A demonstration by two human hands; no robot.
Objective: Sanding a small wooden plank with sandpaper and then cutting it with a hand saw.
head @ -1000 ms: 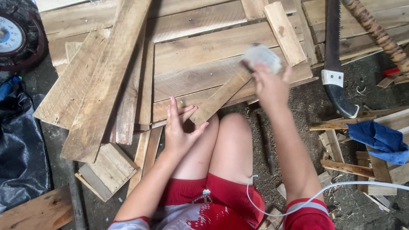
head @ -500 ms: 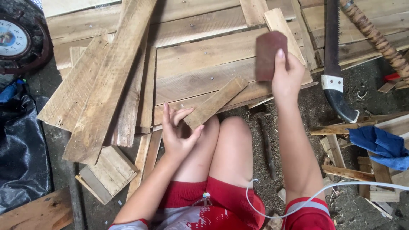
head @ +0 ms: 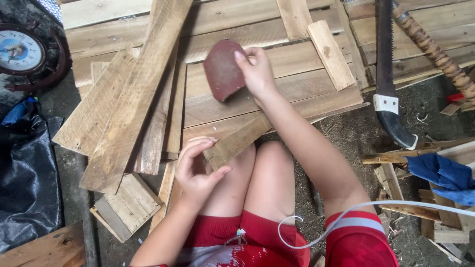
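Our left hand (head: 195,170) pinches the near end of a short wooden strip (head: 237,142) running diagonally toward frame centre, while our right hand (head: 255,71) above grips a reddish sandpaper sheet (head: 223,69) lifted just beyond its far end.

Left hand (head: 197,170) curled just above the bare knee (head: 269,153), thumb and fingers pinched, right hand (head: 256,71) beyond the knee, arm outstretched, fingers gripping

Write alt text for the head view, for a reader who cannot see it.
Seen from above, a seated person's right hand holds up a reddish-brown sheet of sandpaper while the left hand grips the near end of a short wooden strip resting across the knees. Rough pallet boards lie around, with a hand saw at right.
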